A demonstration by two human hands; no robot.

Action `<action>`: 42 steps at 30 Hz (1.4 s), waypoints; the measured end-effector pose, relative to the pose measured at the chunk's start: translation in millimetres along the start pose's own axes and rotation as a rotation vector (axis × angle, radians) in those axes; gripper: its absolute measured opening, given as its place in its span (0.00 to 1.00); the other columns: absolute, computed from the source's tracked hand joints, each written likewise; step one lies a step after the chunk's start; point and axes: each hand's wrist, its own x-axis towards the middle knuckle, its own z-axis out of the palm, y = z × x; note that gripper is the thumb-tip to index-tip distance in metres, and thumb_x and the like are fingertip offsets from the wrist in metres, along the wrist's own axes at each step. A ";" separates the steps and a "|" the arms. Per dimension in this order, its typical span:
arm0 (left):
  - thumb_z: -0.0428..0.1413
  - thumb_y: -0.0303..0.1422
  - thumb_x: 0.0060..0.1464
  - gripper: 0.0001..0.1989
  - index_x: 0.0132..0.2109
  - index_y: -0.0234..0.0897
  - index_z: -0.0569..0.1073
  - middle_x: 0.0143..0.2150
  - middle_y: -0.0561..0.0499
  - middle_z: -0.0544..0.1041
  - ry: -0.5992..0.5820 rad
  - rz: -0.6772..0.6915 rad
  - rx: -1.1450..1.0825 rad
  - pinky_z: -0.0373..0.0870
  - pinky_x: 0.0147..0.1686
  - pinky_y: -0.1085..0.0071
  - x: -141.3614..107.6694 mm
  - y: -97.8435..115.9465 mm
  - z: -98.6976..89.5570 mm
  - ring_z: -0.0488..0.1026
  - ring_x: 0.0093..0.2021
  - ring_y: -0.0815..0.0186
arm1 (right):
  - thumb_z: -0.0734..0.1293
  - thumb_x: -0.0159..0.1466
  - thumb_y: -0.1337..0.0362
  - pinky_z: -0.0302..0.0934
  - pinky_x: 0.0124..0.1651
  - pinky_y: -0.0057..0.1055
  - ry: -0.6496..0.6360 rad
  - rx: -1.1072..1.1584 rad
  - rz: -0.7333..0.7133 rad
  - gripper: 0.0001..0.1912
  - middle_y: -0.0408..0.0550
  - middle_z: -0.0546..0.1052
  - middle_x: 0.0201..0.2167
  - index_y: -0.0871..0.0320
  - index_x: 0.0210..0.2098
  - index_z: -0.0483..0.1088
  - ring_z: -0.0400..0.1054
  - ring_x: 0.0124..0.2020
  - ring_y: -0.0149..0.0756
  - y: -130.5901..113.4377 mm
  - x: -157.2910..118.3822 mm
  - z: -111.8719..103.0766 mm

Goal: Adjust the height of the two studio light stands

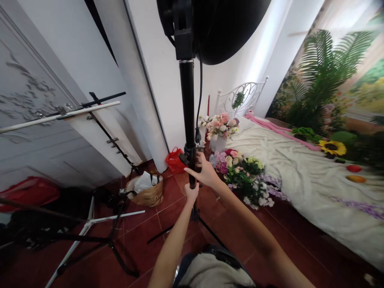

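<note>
A black light stand (187,100) rises upright in front of me, with a large black lamp head (228,28) at its top and a cable hanging beside the pole. My left hand (191,193) is wrapped round the lower pole, below the collar (190,152). Just above it, my right hand (204,170) rests at the collar from the right side, thumb stretched across the pole and the other fingers partly hidden behind it. The stand's dark legs spread on the floor below my hands.
On the left are more stands (87,228), a white pole (60,117), a basket (150,194) and a red bag (175,161). Flower bunches (237,168) stand right of the pole, beside a bed (270,148) with cream cloth. Red tiles (141,240) cover the floor.
</note>
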 end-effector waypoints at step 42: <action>0.58 0.36 0.37 0.12 0.17 0.34 0.67 0.17 0.52 0.67 0.001 0.003 -0.026 0.58 0.20 0.78 -3.7 8.1 -1.2 0.62 0.19 0.73 | 0.52 0.67 0.58 0.56 0.57 0.39 -0.030 0.094 0.172 0.13 0.50 0.70 0.47 0.54 0.46 0.61 0.64 0.51 0.36 172.8 -126.9 53.2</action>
